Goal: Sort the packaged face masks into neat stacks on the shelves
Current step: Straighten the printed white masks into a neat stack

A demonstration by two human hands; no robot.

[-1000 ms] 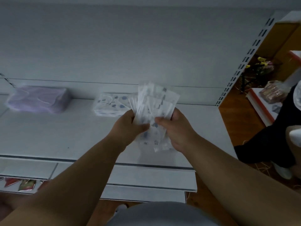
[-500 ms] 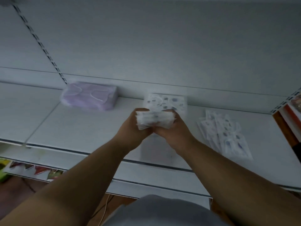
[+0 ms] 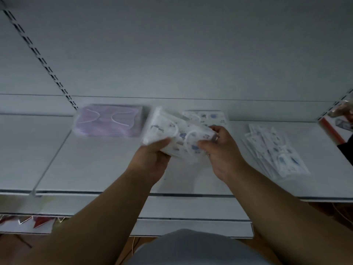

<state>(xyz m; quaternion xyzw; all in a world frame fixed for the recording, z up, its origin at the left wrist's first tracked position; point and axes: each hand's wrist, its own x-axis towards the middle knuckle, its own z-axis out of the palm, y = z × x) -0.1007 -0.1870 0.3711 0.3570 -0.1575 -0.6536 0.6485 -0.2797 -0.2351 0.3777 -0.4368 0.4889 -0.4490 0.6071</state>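
We hold slippery bundle of white blue-printed clear-wrapped masks (image 3: 177, 136) above white metal shelf (image 3: 95, 169), near back edge; left hand (image 3: 152, 159), right hand (image 3: 217, 150) fingers pinching its ends. Packs could slide out, fan apart, muddling purple wrapped stack (image 3: 108, 120).

Bare forearms — no sleeves, no rings — grey garment (image 3: 191, 247) below.

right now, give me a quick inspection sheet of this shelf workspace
surface: white shelf, mostly bare at the front
job's things: purple mask stack at the back; printed mask stack behind the hands; held bundle; loose printed masks fanned out, unstacked, on the right
clutter: red packets on the lower shelf
grippers: left hand and right hand both grip the bundle
cables: thin pale cord near the floor, blurred
surroundings: white back panel, slotted upright
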